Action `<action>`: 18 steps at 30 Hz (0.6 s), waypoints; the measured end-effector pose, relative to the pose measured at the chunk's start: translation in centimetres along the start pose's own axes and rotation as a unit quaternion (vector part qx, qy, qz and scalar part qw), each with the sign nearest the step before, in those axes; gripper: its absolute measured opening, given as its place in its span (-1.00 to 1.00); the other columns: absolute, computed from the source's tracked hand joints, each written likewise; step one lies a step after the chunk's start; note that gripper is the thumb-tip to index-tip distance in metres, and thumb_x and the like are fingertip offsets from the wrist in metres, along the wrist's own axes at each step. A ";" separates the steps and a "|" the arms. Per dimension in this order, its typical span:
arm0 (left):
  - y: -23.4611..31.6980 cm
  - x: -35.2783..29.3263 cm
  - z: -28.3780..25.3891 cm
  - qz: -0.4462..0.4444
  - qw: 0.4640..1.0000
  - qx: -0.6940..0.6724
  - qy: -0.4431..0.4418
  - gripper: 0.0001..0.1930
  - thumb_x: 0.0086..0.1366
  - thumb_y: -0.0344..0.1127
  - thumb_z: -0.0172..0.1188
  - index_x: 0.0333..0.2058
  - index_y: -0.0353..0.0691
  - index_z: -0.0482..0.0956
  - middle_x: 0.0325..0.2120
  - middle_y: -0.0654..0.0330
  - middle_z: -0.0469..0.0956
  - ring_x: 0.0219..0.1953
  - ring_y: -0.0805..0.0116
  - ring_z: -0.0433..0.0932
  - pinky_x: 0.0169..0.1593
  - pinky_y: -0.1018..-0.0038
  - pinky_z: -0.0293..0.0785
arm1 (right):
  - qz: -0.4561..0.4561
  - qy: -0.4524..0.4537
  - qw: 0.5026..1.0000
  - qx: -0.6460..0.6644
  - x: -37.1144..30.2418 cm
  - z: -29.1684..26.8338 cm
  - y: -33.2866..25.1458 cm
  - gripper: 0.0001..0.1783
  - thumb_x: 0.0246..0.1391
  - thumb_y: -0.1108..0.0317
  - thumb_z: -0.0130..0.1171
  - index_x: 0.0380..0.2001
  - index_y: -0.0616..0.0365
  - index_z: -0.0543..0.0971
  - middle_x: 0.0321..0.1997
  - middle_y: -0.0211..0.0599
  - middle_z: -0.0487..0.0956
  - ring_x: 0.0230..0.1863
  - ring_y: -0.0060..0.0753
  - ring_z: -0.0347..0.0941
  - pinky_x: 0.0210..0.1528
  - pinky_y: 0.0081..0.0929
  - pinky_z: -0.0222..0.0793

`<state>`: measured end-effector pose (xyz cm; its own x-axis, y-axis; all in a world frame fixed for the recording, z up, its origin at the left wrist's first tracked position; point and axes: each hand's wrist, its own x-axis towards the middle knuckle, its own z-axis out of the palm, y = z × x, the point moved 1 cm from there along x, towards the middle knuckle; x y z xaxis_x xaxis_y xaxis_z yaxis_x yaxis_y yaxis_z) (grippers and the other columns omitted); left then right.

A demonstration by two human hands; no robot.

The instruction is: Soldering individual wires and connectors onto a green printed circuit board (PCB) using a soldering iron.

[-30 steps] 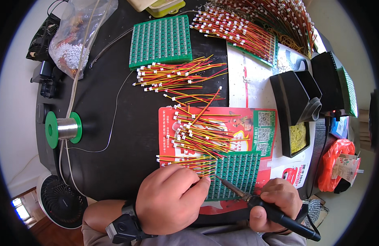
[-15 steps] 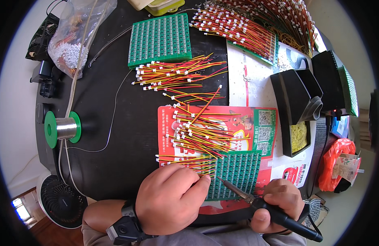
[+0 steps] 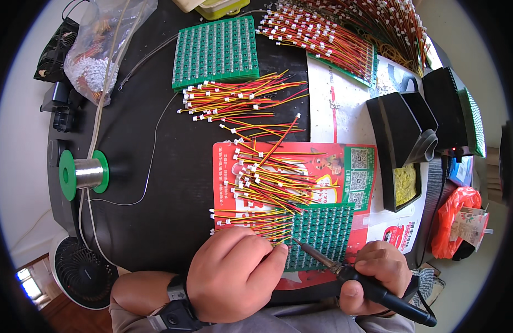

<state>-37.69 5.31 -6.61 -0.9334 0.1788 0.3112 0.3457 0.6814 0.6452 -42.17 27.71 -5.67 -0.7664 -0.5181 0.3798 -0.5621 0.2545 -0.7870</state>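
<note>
My right hand (image 3: pixel 381 272) grips a soldering iron (image 3: pixel 373 288) by its black handle. The iron's tip meets a green circuit board panel (image 3: pixel 323 233) near its left edge. My left hand (image 3: pixel 234 272), with a dark strapped device at the wrist, is closed in a pinch beside that edge; a thin wire lead (image 3: pixel 279 242) shows at its fingertips, partly hidden. Just above the fingers, a row of red and yellow wires (image 3: pixel 256 219) with white plugs runs onto the panel's left side. More loose plugged wires (image 3: pixel 267 177) lie above it.
A red printed sheet (image 3: pixel 226 166) lies under the panel. Farther back are a stack of green panels (image 3: pixel 215 53) and another wire pile (image 3: pixel 234 100). A solder spool (image 3: pixel 87 173) stands left; an iron stand (image 3: pixel 400 127) with yellow sponge (image 3: pixel 405 186) stands right.
My left hand has shifted slightly down and right, uncovering more of the wire row. The soldering iron and my right hand stay nearly still.
</note>
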 end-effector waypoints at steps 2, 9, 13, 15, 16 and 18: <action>0.0 0.0 0.0 -0.009 1.000 0.012 -0.008 -0.89 0.01 -0.54 0.33 -0.43 -0.29 0.63 -0.53 0.23 0.41 -0.47 0.24 0.47 -0.46 0.39 0.44 | -0.007 0.041 0.999 -0.018 -0.1 0.4 -0.1 -0.63 0.00 0.25 0.33 -0.37 0.31 0.43 -0.65 -0.29 0.43 -0.70 -0.43 0.36 -0.65 -0.48 0.29; -0.2 0.1 0.1 -0.004 1.000 0.005 -0.006 -0.91 0.02 -0.55 0.32 -0.44 -0.31 0.62 -0.53 0.22 0.41 -0.48 0.24 0.46 -0.47 0.39 0.44 | -0.007 0.037 0.999 -0.015 -0.1 0.4 -0.1 -0.63 -0.01 0.25 0.35 -0.38 0.31 0.43 -0.65 -0.30 0.43 -0.70 -0.44 0.35 -0.65 -0.49 0.28; -0.2 0.1 0.0 -0.008 1.000 0.006 -0.012 -0.91 0.02 -0.56 0.31 -0.44 -0.32 0.62 -0.52 0.22 0.41 -0.47 0.23 0.47 -0.45 0.38 0.45 | 0.000 0.031 0.999 -0.021 0.1 0.4 -0.3 -0.62 0.00 0.23 0.36 -0.38 0.31 0.44 -0.65 -0.29 0.44 -0.71 -0.44 0.36 -0.66 -0.49 0.28; -0.2 0.1 0.1 -0.006 1.000 0.005 -0.013 -0.91 0.02 -0.56 0.30 -0.43 -0.32 0.62 -0.52 0.21 0.41 -0.47 0.23 0.47 -0.44 0.38 0.45 | 0.001 0.030 0.999 -0.025 0.1 0.5 -0.3 -0.62 0.00 0.23 0.37 -0.38 0.31 0.44 -0.66 -0.28 0.44 -0.71 -0.44 0.36 -0.66 -0.49 0.28; -0.2 0.1 0.1 -0.005 1.000 0.006 -0.013 -0.91 0.03 -0.56 0.30 -0.43 -0.33 0.63 -0.52 0.21 0.41 -0.47 0.23 0.47 -0.44 0.39 0.46 | -0.001 0.032 0.999 -0.025 0.1 0.5 -0.3 -0.61 0.00 0.23 0.37 -0.38 0.31 0.44 -0.66 -0.28 0.44 -0.71 -0.44 0.36 -0.66 -0.49 0.28; -0.2 0.1 0.1 -0.005 1.000 0.007 -0.012 -0.91 0.03 -0.55 0.30 -0.42 -0.33 0.63 -0.52 0.22 0.41 -0.47 0.23 0.47 -0.44 0.39 0.46 | -0.002 0.034 0.999 -0.023 0.1 0.4 -0.2 -0.61 0.00 0.22 0.37 -0.38 0.31 0.44 -0.66 -0.28 0.44 -0.71 -0.43 0.36 -0.66 -0.49 0.28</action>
<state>-37.87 5.21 -6.77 -0.9388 0.1896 0.2877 0.3356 0.6924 0.6387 -42.03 27.26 -5.68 -0.7822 -0.4633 0.4166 -0.5782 0.2909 -0.7623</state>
